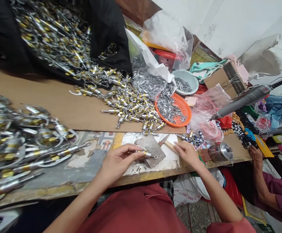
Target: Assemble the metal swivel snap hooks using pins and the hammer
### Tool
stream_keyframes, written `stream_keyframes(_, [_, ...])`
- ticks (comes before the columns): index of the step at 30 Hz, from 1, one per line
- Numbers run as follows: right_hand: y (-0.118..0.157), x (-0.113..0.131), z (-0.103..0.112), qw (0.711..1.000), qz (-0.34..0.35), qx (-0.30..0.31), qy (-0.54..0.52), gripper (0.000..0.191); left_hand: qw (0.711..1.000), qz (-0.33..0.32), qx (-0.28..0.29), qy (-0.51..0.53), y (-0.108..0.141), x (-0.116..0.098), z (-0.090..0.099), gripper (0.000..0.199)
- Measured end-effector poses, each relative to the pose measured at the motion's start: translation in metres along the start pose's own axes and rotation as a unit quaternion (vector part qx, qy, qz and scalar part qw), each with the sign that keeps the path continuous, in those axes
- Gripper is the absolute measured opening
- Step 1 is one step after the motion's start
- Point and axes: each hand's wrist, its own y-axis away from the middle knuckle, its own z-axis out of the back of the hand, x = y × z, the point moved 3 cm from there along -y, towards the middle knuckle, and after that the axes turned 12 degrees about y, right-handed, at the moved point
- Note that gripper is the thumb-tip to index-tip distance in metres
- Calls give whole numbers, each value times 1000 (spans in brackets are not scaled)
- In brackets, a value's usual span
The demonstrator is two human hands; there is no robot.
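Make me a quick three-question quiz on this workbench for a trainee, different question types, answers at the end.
1. Which hand holds the wooden-handled knife?
2. True or false: the orange dish holds small metal pieces.
3. What is under the metal fitting that the left hand holds?
A) a blue cup
B) a flat grey block
C) a folded towel

Key:
1. The right hand.
2. True.
3. B.

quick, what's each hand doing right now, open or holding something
Left hand: closed, pinching a small metal piece between thumb and fingers.
Right hand: closed on the wooden handle of a knife.
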Motion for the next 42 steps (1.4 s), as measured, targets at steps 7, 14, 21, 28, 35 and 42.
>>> stream_keyframes(7, [-111,-13,6,997,-51,-38,51,31,986,-139,-14,-91,-4,3,-5,12])
stream_keyframes(14, [-128,-12,3,998,-49,-38,17,25,987,-136,-26,-80,1,-2,-5,7])
stream_keyframes(21, [-50,58,5,968,67,-68,-231,15,987,-138,-4,-79,2,-4,-3,13])
stream_keyframes(28, [-18,105,-6,927,141,-75,-339,15,980,-184,-9,-81,2,-1,-1,23])
stream_keyframes(35, [-25,107,-8,914,164,-61,-366,15,983,-169,13,-69,0,-3,-3,15])
stream_keyframes(42, [-5,104,-1,931,243,-182,-201,21,994,-106,-15,3,1,-7,0,7])
